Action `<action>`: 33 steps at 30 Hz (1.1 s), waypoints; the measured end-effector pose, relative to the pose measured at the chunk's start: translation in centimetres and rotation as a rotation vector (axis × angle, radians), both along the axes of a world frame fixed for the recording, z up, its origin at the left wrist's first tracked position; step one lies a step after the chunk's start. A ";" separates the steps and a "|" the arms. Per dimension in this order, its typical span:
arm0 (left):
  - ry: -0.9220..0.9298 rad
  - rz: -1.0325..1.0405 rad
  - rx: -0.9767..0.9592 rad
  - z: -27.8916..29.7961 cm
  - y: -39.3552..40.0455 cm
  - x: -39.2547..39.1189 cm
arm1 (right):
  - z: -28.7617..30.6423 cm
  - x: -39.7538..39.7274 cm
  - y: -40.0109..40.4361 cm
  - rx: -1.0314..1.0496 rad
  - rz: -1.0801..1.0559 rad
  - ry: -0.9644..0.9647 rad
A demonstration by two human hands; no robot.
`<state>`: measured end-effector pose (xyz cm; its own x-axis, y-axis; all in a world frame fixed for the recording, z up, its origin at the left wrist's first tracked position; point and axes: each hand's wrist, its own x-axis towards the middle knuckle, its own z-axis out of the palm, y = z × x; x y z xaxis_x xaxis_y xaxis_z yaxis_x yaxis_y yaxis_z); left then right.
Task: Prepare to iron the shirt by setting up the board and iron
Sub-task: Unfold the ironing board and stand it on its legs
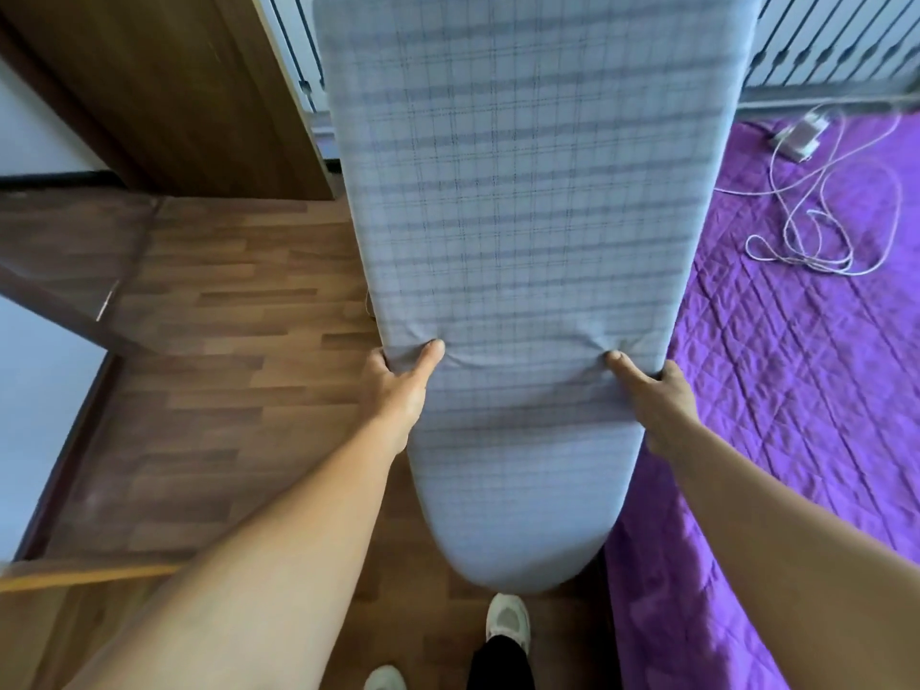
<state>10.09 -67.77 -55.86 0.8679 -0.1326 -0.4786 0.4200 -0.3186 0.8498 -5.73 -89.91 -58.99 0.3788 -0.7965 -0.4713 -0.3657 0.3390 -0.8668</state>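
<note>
Two hands, left hand (398, 385), right hand (657, 395), gripping ironing board (537, 191) edges

The ironing board (522, 241) fills the middle, gripped at its 2 edges by the left hand (401, 385) and right hand (657, 395). Left of it lies open wooden floor (234, 366), bounded by a wooden door panel (174, 92). On the right the purple bed (796, 390) sits close against the board, with a tangled white cable (821, 216) on it.
</note>
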 end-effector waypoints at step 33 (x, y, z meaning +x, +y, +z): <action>0.349 -0.306 -0.267 9.4 10.0 -11.2 | 16.1 -6.6 6.8 -0.281 -0.131 0.343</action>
